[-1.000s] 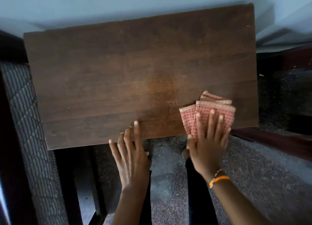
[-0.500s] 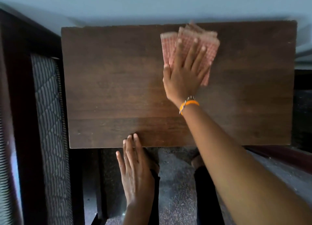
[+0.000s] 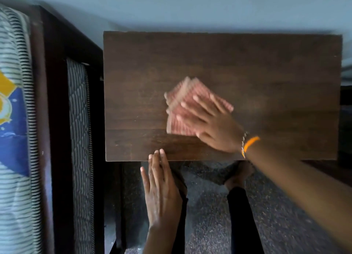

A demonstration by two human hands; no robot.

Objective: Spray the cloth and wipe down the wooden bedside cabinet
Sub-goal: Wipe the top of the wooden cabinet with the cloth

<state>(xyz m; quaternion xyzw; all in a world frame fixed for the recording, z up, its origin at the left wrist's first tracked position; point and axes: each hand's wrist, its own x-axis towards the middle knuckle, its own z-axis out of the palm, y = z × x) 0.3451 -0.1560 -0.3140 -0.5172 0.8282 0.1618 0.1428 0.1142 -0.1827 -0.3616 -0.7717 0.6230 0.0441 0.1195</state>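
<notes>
I see the bed (image 3: 22,120) on the left, with its dark frame right beside the wooden cabinet (image 3: 266,72). The cabinet top is big, brown and bare, but for the cloth. My right hand (image 3: 215,126) lies flat on the pink checked cloth (image 3: 179,109), near the middle of the top, a bit to the left. The fingers are spread wide and press the cloth down; they do not pinch it. The cloth looks blurry, so I think I am in the wiping step. My left hand (image 3: 162,189) is open too, holding nothing, with its fingertips (image 3: 159,153) on the near edge of the top. Next I think the cloth needs to go over the far corners and the right side.
</notes>
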